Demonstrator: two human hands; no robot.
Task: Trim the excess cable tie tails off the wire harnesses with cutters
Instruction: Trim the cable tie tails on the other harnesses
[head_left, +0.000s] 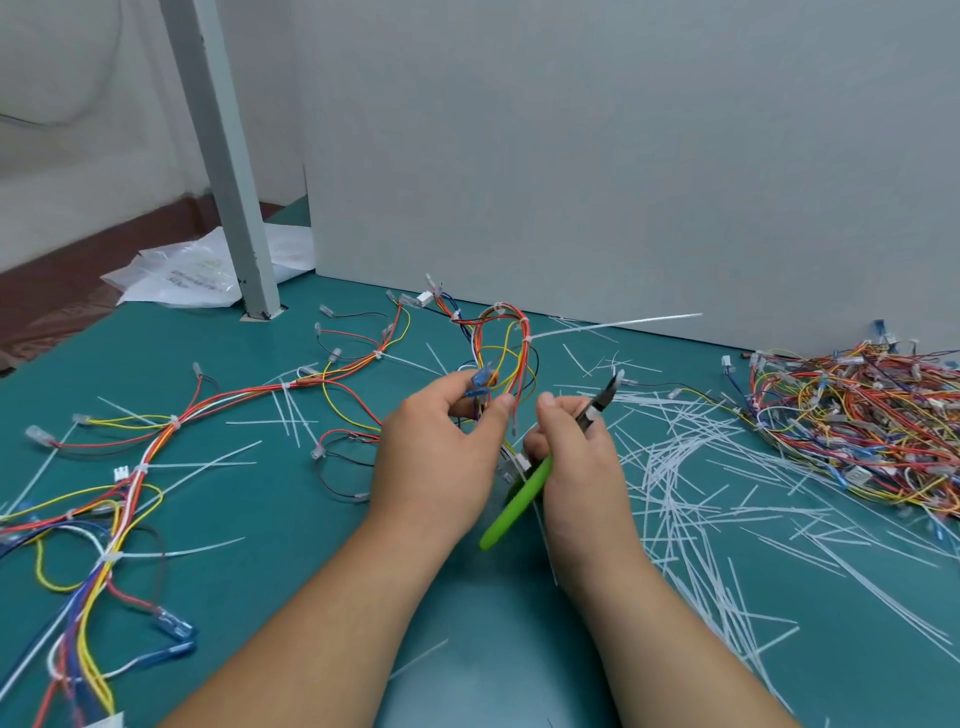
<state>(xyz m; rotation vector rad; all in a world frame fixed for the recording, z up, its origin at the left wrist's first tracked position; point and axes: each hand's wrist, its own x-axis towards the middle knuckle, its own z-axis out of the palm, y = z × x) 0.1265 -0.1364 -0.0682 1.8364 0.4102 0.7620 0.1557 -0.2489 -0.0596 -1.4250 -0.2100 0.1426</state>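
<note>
No readable text. The only print is dark lettering and a green mark on the clear plastic bag by the grey post, too blurred to read.

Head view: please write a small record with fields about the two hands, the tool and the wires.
left hand: pinches the wire harness
right hand: grips the green-handled cutters, tip pointing away from the person
uncut tail: long white cable tie tail sticks out rightward from held harness
table right: cut tails, beyond them a harness pile
table left: spread harnesses on the green mat
</note>
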